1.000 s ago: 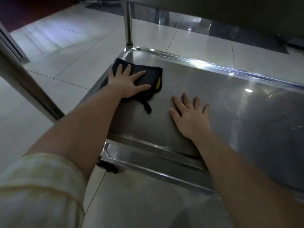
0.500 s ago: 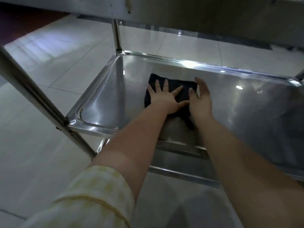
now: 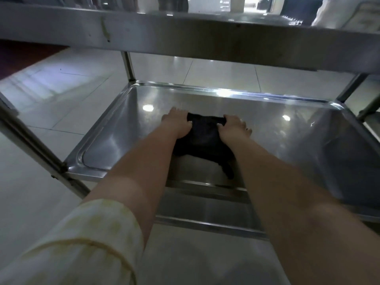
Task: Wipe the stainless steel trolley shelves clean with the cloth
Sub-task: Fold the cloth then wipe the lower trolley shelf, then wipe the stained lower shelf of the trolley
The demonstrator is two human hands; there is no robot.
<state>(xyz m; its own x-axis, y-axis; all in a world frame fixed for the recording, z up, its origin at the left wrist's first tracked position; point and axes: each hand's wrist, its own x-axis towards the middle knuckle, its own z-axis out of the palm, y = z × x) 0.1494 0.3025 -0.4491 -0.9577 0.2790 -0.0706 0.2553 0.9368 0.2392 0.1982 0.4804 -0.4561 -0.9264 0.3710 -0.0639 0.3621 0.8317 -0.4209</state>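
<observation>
Dark, crumpled cloth point(image 3: 203, 134) lies mid-shelf on the glossy steel trolley shelf point(image 3: 267, 128); left hand point(image 3: 176, 125) at nine o'clock and right hand point(image 3: 232, 128) at three each grip its edges.

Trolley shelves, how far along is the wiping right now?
Nothing looks finished for certain. In hand: both the left hand and right hand grip the dark cloth mid-way across the middle shelf. Left: the lowest shelf below, and the top shelf, marked on its edge.
</observation>
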